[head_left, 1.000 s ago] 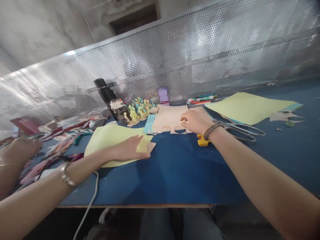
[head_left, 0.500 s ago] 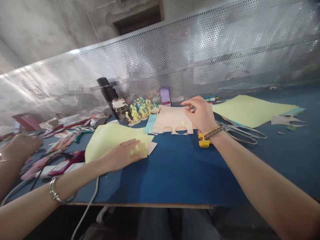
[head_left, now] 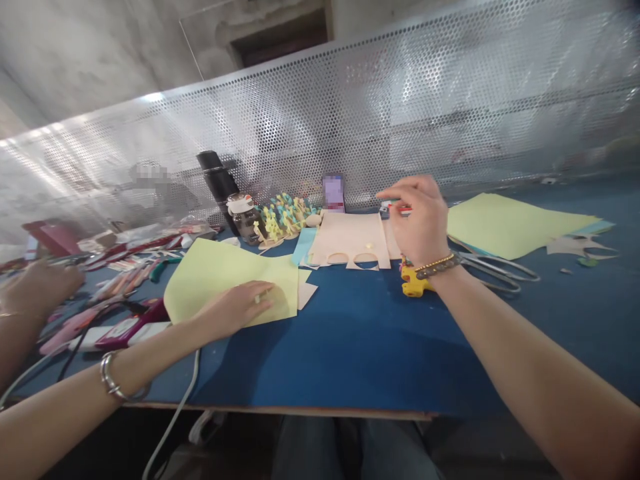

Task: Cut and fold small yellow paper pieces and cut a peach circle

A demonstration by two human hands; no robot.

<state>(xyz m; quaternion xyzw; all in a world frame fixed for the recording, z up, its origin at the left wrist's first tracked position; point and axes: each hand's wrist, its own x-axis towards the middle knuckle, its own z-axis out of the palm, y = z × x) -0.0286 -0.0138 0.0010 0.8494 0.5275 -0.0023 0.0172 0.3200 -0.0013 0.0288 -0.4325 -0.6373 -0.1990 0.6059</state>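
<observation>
- Pressing down: L grip (head_left: 233,308) lies open, palm flat on pale yellow sheet (head_left: 220,283), fingers toward its R edge, no pinch.
- R grip (head_left: 419,212) is raised above far side of tabletop (head_left: 350,353), fingers part-curled; nothing clearly held, can't tell if it has a small item. Just behind it are red-and-white pens (head_left: 397,210), not clearly touching.
- Pale yellow sheet sits near front-L of work area, w/ small peach scrap (head_left: 306,295) just beside its R edge.
- Peach card (head_left: 347,237) lies mid-tabletop, between the two grips, w/ round cut-outs along its near edge; blue strip (head_left: 303,247) is just beside its L edge.
- Progress: peach card and peach offcut (head_left: 577,247) show cuts done; no cuts visible on exposed part of pale yellow sheet or on second yellow sheet (head_left: 515,227), so those look uncut so far.
- Near R grip: yellow plastic item (head_left: 414,280), type unclear, and steel scissors (head_left: 495,273), lying closed on tabletop, untouched.
- Far edge: black flask (head_left: 217,183), glass jar (head_left: 245,223), curled yellow-and-blue paper cluster (head_left: 283,220), all against perforated metal panel (head_left: 400,120).
- Far L: co-worker's hand (head_left: 40,287) is by a pile of craft supplies (head_left: 130,267); white cable (head_left: 175,413) hangs off near edge.
</observation>
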